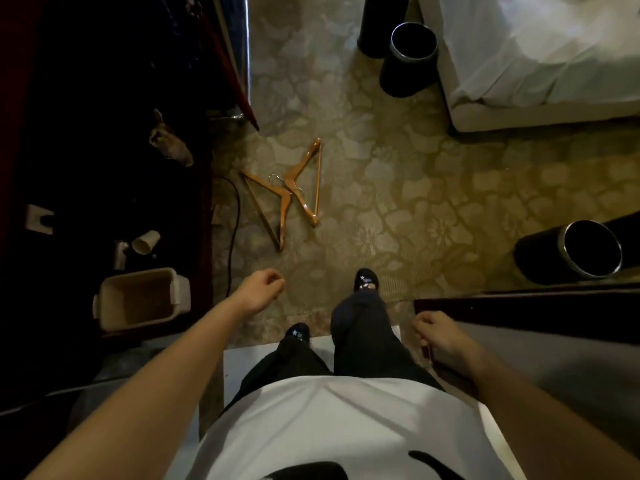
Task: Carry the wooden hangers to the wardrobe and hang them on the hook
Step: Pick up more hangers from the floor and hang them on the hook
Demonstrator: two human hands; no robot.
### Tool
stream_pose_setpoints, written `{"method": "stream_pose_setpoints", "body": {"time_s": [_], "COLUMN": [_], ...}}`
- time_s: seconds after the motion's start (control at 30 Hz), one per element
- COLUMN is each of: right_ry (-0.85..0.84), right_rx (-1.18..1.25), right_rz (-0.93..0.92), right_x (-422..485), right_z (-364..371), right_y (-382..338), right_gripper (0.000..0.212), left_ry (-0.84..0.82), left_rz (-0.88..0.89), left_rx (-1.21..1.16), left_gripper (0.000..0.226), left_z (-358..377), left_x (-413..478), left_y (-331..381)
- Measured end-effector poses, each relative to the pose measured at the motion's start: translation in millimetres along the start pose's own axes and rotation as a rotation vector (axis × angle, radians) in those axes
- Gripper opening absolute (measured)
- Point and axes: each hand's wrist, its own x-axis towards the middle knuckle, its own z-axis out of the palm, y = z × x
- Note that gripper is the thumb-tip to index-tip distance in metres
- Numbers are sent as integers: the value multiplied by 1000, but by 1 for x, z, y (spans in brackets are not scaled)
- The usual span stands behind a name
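Observation:
Two wooden hangers lie on the patterned carpet ahead of my feet, their metal hooks overlapping. The left hanger (pixel 266 206) points toward me; the right hanger (pixel 308 181) lies tilted beside it. My left hand (pixel 259 291) hovers below the hangers with loosely curled fingers, holding nothing. Beside my right leg, my right hand (pixel 436 336) hangs with fingers loosely curled; it holds nothing that I can see. No wardrobe hook shows in this view.
A dark desk on the left carries a white tray (pixel 145 299), a tipped paper cup (pixel 145 241) and a cable (pixel 235 216). Two black bins (pixel 408 60) stand near the bed (pixel 540 64); another bin (pixel 571 252) lies at right by dark furniture.

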Motion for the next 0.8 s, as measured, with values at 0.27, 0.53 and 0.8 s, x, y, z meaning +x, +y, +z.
{"method": "stream_pose_setpoints", "body": {"time_s": [0.27,0.53,0.8], "right_ry": [-136,-214,-263], "right_rx": [-139,-184,-464], "right_rz": [-261,-415,-324], "right_x": [78,124,190], "right_z": [-94,-141,-150], "right_y": [-152,-257,-295], "right_gripper": [17,17,24], "left_ry": [60,73,115], "left_rz": [-187,-300,-312], "left_rx": [-88,-181,-339], "left_gripper": [14,15,27], "left_z": [16,43,-15], "left_x": [43,70,140], "left_y": [27,70,100]}}
